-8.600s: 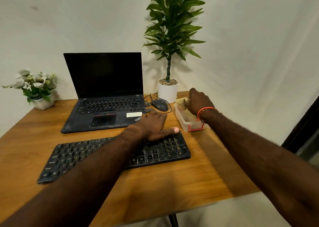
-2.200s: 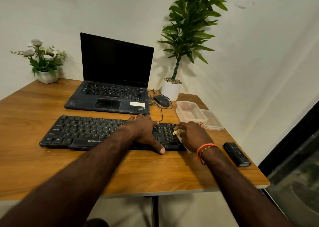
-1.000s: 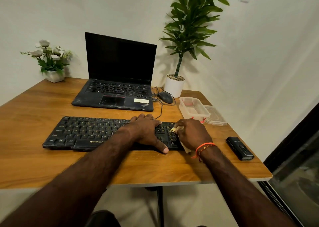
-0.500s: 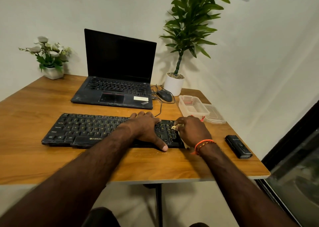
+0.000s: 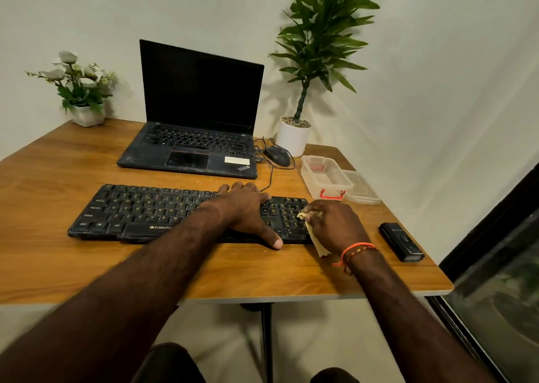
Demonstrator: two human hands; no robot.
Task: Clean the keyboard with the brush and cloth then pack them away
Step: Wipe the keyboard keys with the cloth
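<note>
Yellowish cloth (image 5: 318, 241): bunched in the grip of the right hand (image 5: 335, 226), fingers curled round it, one corner poking out at the fingertips onto the number keys, a loose tail hanging near the wrist over the counter's (image 5: 87, 266) near edge. Held wadded, likely so a small firm pad can work between keys.

Left hand (image 5: 248, 212): flat, fingers straight, palm down on the keyboard (image 5: 140, 210), thumb hooked over its near edge. Holds nothing; apparently pins the board against sliding under the wiping.

Keyboard: black, full width, lying across the middle of the counter, its right end under both hands. Judged stage: cloth wiping under way at the right end; left portion not yet reached by the cloth.

Clear plastic box (image 5: 323, 175): open, red clasp, far right of the keyboard; its lid (image 5: 361, 188) rests just beside it on the right. Presumably the storage place, left open for packing away.

Small black object (image 5: 401, 241): right of the right hand, near the counter's edge; possibly the brush in its case, cannot tell.

Laptop (image 5: 192, 137): open, screen dark, far side. Mouse (image 5: 277, 155) and potted plant (image 5: 294, 137) at far right; flower pot (image 5: 86, 114) at far left.
</note>
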